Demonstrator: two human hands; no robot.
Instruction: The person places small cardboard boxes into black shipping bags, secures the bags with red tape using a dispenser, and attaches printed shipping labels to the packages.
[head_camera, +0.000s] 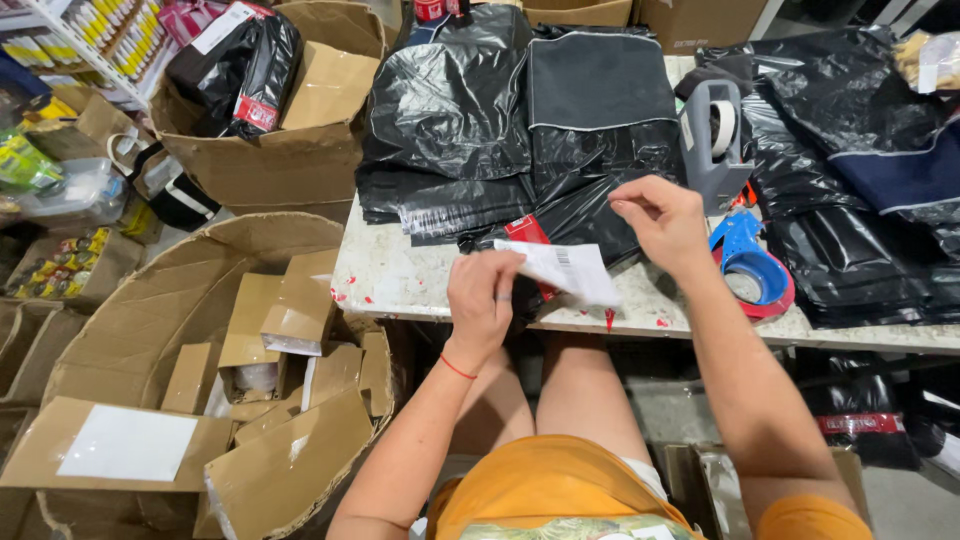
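Note:
My left hand (482, 300) grips a white paper label (572, 268) at its left end, over the front edge of the pale table (390, 280). A thin red string circles that wrist. My right hand (662, 220) hovers just above the label's right side with fingers bent and parted, holding nothing I can see. Behind the label lies a black plastic parcel (585, 215) with a red patch (527, 230). A larger pile of black plastic bags (520, 110) fills the table's far side.
A grey tape dispenser (712, 130) stands right of the parcel, a blue and red one (745, 262) lies near my right wrist. More black bags (870, 170) cover the right end. Big cardboard boxes (270, 160) with scraps (280, 330) sit at left.

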